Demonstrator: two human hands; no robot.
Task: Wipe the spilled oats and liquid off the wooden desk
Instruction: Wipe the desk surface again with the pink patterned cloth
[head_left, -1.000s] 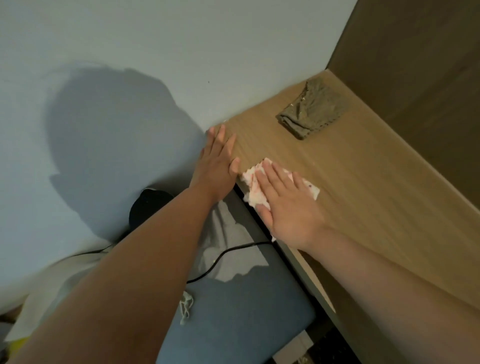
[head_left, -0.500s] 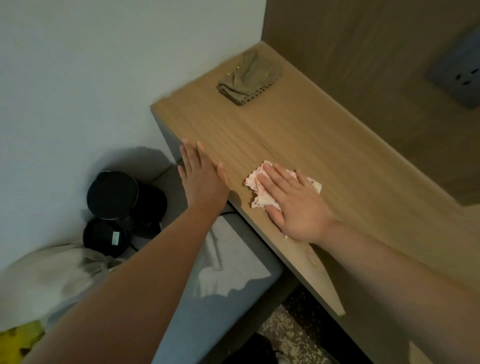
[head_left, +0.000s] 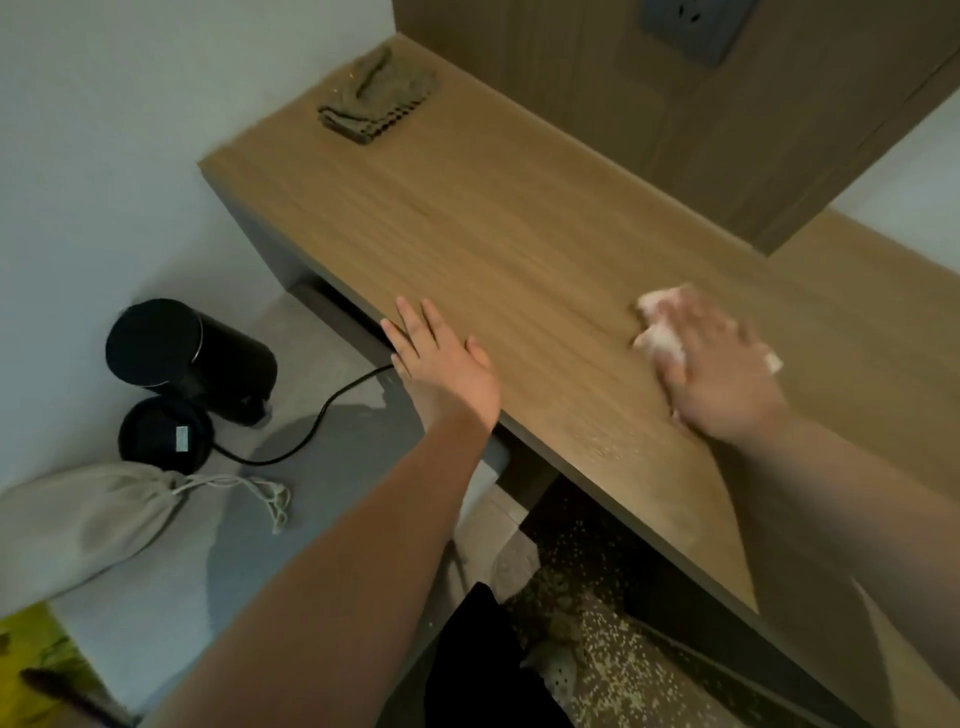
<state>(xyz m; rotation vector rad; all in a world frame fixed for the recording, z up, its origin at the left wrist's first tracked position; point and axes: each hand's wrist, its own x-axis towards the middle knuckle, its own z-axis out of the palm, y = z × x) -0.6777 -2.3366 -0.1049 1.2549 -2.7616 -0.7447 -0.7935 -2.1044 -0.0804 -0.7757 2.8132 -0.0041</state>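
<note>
The long light-brown wooden desk (head_left: 493, 234) runs along the wall, and the person leans over it with both bare arms out; the left hand (head_left: 447, 364) lies flat on the top right at the front edge, fingers straight and a little spread, thumb out to the side, holding nothing. The right hand (head_left: 722, 374) is further along the desk, palm down on a crumpled pink-and-white paper towel (head_left: 657, 332); the hand is smeared with motion blur, yet the fingers look stretched out over the towel, pressing it onto the wood rather than curling round it; the towel bulges out ahead of the fingertips and a corner peeps out by the wrist side. A faint scatter of pale oat flakes (head_left: 608, 447) sits on the wood near the front edge, between the two arms; many more pale spilled oats (head_left: 613, 660) speckle the dark floor under the desk. At the far end of the top lies a folded olive-brown knitted cloth (head_left: 376, 98), well apart from both hands; a grey wall socket (head_left: 691, 26) is set in the wooden panel behind. Down to the left, on a grey surface, stands a black cylindrical kettle (head_left: 182, 353) beside a round black base (head_left: 163, 434); a black cable (head_left: 322, 415) curves from the base towards the desk; a beige drawstring bag (head_left: 88, 519) lies nearby.
</note>
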